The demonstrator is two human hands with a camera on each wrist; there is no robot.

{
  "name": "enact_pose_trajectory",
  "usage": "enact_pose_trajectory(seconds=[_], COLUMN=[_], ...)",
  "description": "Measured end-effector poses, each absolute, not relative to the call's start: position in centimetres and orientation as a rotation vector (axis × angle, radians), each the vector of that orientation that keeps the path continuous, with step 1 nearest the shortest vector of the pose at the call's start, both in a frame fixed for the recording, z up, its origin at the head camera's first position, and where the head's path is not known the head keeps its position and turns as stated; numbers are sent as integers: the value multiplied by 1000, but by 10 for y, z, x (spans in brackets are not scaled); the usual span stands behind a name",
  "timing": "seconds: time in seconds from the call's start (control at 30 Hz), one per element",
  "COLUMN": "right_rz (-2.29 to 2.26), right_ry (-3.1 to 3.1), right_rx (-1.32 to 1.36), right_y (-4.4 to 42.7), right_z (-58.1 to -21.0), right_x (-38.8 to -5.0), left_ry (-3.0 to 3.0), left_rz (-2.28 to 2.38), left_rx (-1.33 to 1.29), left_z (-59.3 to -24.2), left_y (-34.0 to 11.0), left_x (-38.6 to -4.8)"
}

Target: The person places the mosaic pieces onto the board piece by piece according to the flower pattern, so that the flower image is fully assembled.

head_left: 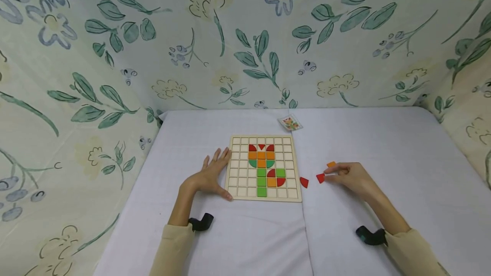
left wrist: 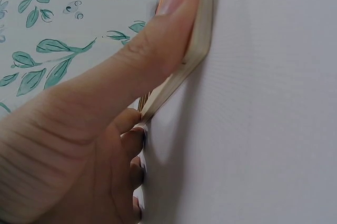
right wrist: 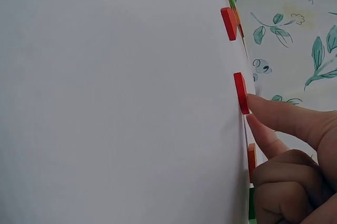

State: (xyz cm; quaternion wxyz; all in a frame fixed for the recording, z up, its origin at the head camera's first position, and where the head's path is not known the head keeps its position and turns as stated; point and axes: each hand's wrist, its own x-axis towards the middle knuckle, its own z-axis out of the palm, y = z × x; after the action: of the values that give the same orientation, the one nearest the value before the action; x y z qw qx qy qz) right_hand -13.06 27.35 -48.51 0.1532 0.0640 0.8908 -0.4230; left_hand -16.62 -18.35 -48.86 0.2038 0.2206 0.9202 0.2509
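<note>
A wooden grid board point(head_left: 235, 176) lies on the table. Red, orange and green tiles on it form a tulip shape with a stem and side leaf. With fingers spread along the board's left side, my left hand point(head_left: 211, 176) touches the edge; its thumb point(left wrist: 158, 29) lies at the near left corner. To the board's right, my right hand point(head_left: 353, 178) pinches the edge of a small red tile point(right wrist: 240, 92) at the table surface between thumb and forefinger, other fingers curled. Beyond those fingertips is an orange tile point(head_left: 331, 164), partly hidden.
A red quarter-round tile point(head_left: 304, 182) lies beside the board's right edge. Something green point(right wrist: 251, 203) shows behind the right hand in the right wrist view. A small picture card point(head_left: 290, 122) sits beyond the board. Floral cloth point(head_left: 215, 67) hangs behind the white-covered table.
</note>
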Motion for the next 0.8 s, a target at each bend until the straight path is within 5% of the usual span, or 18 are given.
enact_pose_trajectory(seconds=[0.8], right_rz=[-1230], right_ry=[2543], right_rx=[123], right_y=[256], right_z=[-484], right_x=[-132], left_ry=[2557], left_rz=[713], left_rx=[610], left_z=[-487], left_y=[-184], left_x=[-166])
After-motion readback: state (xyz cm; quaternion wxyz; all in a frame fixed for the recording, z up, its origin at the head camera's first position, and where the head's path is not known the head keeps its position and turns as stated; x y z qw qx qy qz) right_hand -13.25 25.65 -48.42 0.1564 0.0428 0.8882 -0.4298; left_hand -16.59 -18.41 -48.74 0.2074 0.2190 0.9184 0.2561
